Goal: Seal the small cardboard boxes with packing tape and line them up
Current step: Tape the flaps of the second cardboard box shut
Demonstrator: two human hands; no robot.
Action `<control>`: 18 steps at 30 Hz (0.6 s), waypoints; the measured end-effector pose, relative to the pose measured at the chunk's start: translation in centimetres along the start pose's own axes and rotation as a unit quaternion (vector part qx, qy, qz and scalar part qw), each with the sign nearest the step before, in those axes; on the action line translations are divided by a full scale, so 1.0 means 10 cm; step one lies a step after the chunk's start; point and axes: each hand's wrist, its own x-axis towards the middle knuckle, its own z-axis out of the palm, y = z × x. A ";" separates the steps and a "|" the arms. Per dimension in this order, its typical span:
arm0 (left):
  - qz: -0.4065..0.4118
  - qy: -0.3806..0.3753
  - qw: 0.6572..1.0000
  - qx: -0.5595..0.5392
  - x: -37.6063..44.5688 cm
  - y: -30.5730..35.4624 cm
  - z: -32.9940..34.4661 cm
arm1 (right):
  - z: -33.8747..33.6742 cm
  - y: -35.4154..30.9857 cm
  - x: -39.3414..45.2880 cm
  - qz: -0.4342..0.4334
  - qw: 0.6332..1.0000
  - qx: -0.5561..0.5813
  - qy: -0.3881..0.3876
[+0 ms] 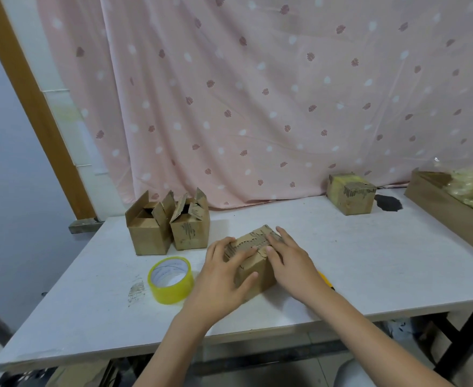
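White table (341,261) before a pink curtain (257,93), bearing two open-flapped boxes (168,227) at far left and a taped box (351,193) at far right. Near centre, the left hand (224,277) and right hand (291,261) press flat, straight fingers on the flaps of a small cardboard box (257,270). A yellow tape roll (171,279) lies just left of it.

Yellow tool (325,280) mostly behind right wrist
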 end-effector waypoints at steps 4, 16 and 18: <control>-0.009 -0.008 1.000 0.000 -0.02 0.05 0.00 | -0.10 -0.04 0.09 -0.016 0.999 -0.032 -0.021; -0.008 -0.056 0.998 0.018 0.05 -0.04 -0.10 | -0.02 -0.16 0.00 -0.141 0.947 -0.285 -0.051; -0.048 -0.057 0.997 0.007 0.04 -0.07 -0.28 | -0.05 -0.20 0.01 -0.137 0.946 -0.287 -0.064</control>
